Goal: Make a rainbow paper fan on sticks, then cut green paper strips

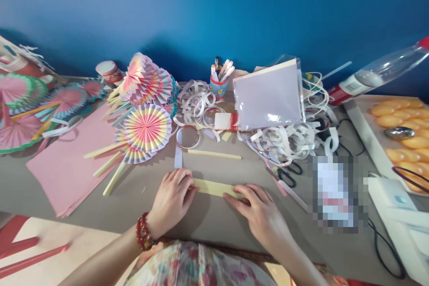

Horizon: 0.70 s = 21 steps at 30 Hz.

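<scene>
Apparently folding the yellow paper strip (212, 187), low over the bench (127, 203), ends pinched in curled left hand (171, 199) and right hand (263, 214); next, probably calls for even pressing.

Bright light glares on the plastic sleeve (268, 96), with soft shadows, slight blur and wide-angle edge stretching.

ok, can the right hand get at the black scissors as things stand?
Probably yes: the right hand has bare table towards the black scissors' exposed handles. Its grip is on the yellow paper strip, though, so it'd likely need to release that first.
</scene>
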Each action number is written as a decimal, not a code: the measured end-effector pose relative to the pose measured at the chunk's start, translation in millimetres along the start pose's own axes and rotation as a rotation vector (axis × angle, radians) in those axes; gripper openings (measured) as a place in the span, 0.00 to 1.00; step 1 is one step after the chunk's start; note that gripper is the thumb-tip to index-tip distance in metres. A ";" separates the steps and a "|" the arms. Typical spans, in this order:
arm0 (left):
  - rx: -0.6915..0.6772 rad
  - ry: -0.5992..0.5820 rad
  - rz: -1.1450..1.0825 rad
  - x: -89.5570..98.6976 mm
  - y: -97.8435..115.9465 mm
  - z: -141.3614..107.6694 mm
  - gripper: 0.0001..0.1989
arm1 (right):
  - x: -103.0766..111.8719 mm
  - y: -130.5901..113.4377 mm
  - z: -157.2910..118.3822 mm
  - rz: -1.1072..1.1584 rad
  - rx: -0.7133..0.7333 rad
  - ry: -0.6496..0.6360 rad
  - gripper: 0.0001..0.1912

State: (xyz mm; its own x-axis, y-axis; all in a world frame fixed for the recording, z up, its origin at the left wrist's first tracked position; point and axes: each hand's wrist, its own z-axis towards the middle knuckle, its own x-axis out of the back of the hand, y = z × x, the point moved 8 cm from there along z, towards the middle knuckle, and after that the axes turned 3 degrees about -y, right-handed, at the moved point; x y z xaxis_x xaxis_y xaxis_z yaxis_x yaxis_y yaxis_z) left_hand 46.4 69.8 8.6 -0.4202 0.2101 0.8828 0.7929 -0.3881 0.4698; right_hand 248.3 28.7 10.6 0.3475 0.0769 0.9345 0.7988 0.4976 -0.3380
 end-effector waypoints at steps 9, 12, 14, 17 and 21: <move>0.002 0.006 0.006 0.5 -1.6 -0.5 0.04 | -0.3 -0.7 -0.5 -0.003 -0.003 -0.014 0.27; 0.007 0.010 0.004 0.8 -2.2 -2.5 0.03 | 0.3 -1.1 -0.9 0.005 0.001 -0.011 0.27; 0.007 0.016 -0.010 0.8 -2.9 -4.3 0.04 | 0.4 -0.8 -0.9 0.001 0.003 -0.014 0.27; 0.002 0.030 -0.028 1.0 -3.9 -7.1 0.05 | -0.6 0.5 -0.9 -0.014 0.001 -0.022 0.26; -0.017 0.042 -0.036 1.0 -4.0 -10.8 0.07 | -3.2 1.7 -1.9 -0.016 -0.004 -0.027 0.26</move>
State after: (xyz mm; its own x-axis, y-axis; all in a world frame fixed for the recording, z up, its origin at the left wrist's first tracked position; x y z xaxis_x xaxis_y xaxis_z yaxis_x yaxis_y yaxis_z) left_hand 38.0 61.9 7.6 -0.4670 0.1868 0.8643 0.7692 -0.3963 0.5013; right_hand 249.5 27.7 6.8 0.3208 0.0922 0.9426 0.8062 0.4957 -0.3229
